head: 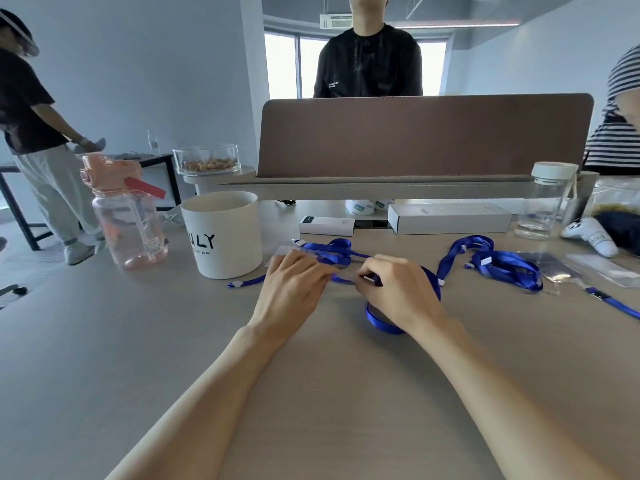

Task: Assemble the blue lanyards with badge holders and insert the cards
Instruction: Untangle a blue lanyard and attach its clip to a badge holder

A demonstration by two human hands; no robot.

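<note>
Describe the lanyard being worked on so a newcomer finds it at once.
Below the brown desk divider, on the table right of the white tub, the left hand and right hand pinch one blue lanyard between them. Its loop curls under the right hand; the other lanyards lie in a loose heap further right.

Shared open-plan office. Evidence: long pale tabletop [104, 341] split by a brown desk divider screen [426, 136] with a shelf at its base; cassette AC unit [335, 20] on an exposed ceiling, large windows [282, 64], plain white walls. Personal desk clutter: pink water bottle [126, 220], white cup [225, 237], clear snack tub [206, 159], glass bottle [547, 199], white product boxes [448, 218]. Blue lanyards [498, 263] on the tabletop fit an office. Person in a black T-shirt [369, 64] stands behind the divider; black-framed table [20, 202] far left.
</note>
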